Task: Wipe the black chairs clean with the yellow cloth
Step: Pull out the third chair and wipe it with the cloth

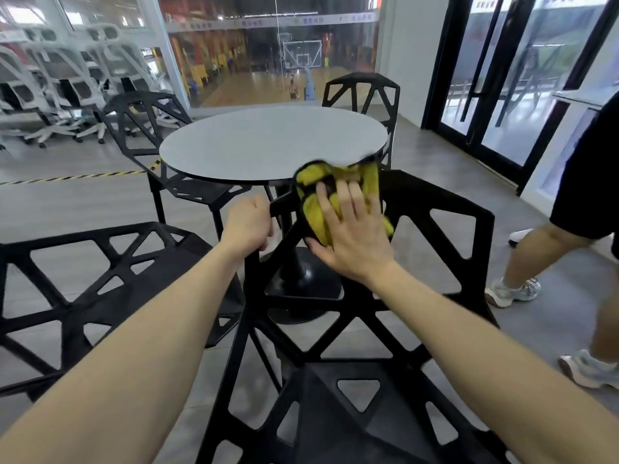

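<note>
The right grip (351,236) lay flat, fingers straight and spread, and pressed the cloth (338,192) against the top edge of the near chair (435,259). The cloth was yellow with dark patches, bunched under the palm, and its upper folds reached the rim of the counter (268,142). The left grip (249,222) was clenched around the upper left corner of the same chair's backrest, thumb side toward the camera. Both forearms were bare and extended forward from the bottom of the frame.

The near chair was black, with an open frame of triangular cut-outs; its backrest stood just beside the counter, and its seat lay at the bottom of the frame. A second black chair (83,289) stood to the left, near the first. A third (147,128) stood at the far left side of the counter, and a fourth (363,95) stood behind it.

The counter was round and grey, on a black pedestal (298,279) with a wide base on the floor.

At the right edge, another person's legs (542,256) in black shorts and light sneakers stood on the floor, well apart from the chairs. White office chairs (57,82) were grouped at far left. Black-framed glass doors (495,78) stood at right.
</note>
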